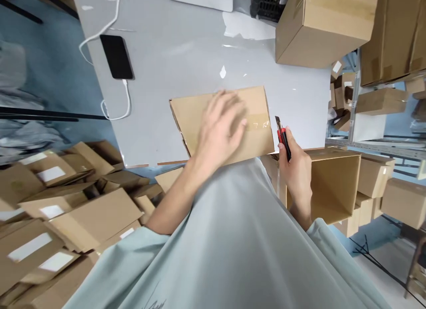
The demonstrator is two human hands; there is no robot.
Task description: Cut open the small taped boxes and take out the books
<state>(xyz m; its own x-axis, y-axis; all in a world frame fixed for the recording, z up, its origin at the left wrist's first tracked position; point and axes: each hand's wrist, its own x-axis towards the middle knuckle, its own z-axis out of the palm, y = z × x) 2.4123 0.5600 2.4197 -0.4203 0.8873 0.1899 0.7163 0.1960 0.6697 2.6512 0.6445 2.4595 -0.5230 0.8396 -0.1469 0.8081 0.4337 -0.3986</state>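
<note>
A brown cardboard box (256, 98) with clear tape across its right part lies at the table's near edge, close against my shirt. Over its top is my left hand (223, 124), fingers stretched out and somewhat smeared by motion; whether it presses on the cardboard I cannot tell. To the right of the box, my right hand (294, 167) is closed around a red and black box cutter (283, 138). Its blade points away from me and stands apart from the box.
On the grey table (159, 69) lie a black phone (117, 57) with a white cable, a larger box (326, 29) and a black crate (266, 5). Cardboard boxes (96, 220) pile up at left. An open box (326, 184) stands right, near shelving (354, 96).
</note>
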